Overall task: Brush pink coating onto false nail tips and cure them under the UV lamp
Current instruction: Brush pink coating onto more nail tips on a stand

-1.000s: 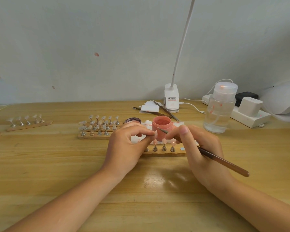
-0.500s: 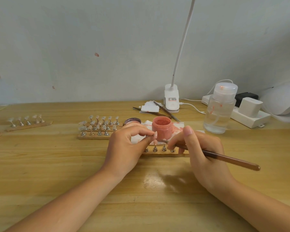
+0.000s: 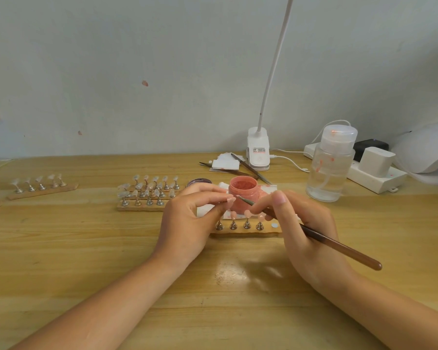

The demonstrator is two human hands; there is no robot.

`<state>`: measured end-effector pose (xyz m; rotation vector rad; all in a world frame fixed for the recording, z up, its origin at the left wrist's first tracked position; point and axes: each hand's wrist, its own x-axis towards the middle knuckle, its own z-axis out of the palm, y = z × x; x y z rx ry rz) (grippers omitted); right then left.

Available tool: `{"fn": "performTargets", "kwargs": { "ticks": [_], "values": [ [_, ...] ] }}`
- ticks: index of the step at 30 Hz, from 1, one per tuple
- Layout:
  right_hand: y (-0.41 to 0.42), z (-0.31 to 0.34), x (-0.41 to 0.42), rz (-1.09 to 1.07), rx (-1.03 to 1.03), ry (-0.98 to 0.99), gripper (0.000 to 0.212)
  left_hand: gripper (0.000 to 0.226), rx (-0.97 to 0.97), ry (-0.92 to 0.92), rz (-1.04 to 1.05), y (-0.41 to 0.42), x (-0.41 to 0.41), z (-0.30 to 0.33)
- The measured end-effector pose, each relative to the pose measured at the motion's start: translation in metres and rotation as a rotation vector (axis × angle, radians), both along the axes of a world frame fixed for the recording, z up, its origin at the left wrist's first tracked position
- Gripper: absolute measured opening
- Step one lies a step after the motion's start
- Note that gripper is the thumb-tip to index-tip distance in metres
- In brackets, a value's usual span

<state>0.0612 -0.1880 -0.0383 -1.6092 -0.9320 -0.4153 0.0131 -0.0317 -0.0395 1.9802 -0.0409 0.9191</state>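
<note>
Two hands meet over the middle of the table (image 3: pixel 61 248), just in front of the open pink jar (image 3: pixel 243 192). Left hand (image 3: pixel 190 223) pinches a single nail tip (image 3: pixel 230 199) on its stand between thumb and forefinger, tip pointing right toward the other hand. Right hand (image 3: pixel 306 228) grips the brush (image 3: pixel 314 234) pen-fashion; the handle's long axis runs from lower right, toward the table's near right side, up and left to the bristle end, which sits at or just beside the held tip. Contact cannot be confirmed at this size.

Judgement: coating stroke in hand. The move turns on brush and tip lying nearly end to end, so the stroke should run along that shared line.

Below the fingers, a wooden strip (image 3: pixel 245 233) carries four stands with pink-coated tips (image 3: pixel 247 213). Left of the jar, a rack of clear tips (image 3: pixel 147 190); another strip (image 3: pixel 39 184) lies near the left edge. UV lamp (image 3: pixel 425 150) sits at the far right corner, well apart from both hands, right hand nearer. Clear pump bottle (image 3: pixel 330 165) stands between jar and lamp.
</note>
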Motion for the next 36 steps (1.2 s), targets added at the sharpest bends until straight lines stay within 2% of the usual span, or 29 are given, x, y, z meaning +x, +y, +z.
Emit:
{"fn": "performTargets", "kwargs": {
  "ticks": [9, 15, 18, 23, 28, 33, 36],
  "values": [
    [-0.0012, 0.0009, -0.0009, 0.011, 0.051, -0.047, 0.042, 0.024, -0.075, 0.017, -0.028, -0.0002, 0.0005, -0.0006],
    [0.0028, 0.0004, 0.0007, -0.006, -0.001, -0.164, 0.04, 0.016, -0.008, 0.003, -0.033, 0.0009, 0.0017, -0.0015],
    [0.0032, 0.0, 0.0013, 0.016, -0.03, -0.169, 0.032, 0.015, 0.01, 0.007, -0.036, 0.002, 0.0023, -0.0024],
    [-0.0022, -0.0036, 0.001, 0.083, -0.013, -0.068, 0.048, 0.024, -0.023, 0.004, -0.033, 0.0029, 0.0029, -0.0033],
    [0.0034, -0.0001, 0.0022, -0.011, -0.07, -0.206, 0.034, 0.02, 0.004, 0.009, -0.041, 0.0014, 0.0024, -0.0035],
    [0.0, -0.0036, 0.004, -0.031, -0.038, -0.212, 0.054, 0.029, 0.0, 0.024, -0.027, -0.0014, 0.0011, -0.001],
    [0.0029, -0.0014, 0.0041, -0.061, -0.059, -0.238, 0.04, 0.026, 0.01, 0.032, -0.031, -0.002, 0.0002, -0.0006]
  ]
}}
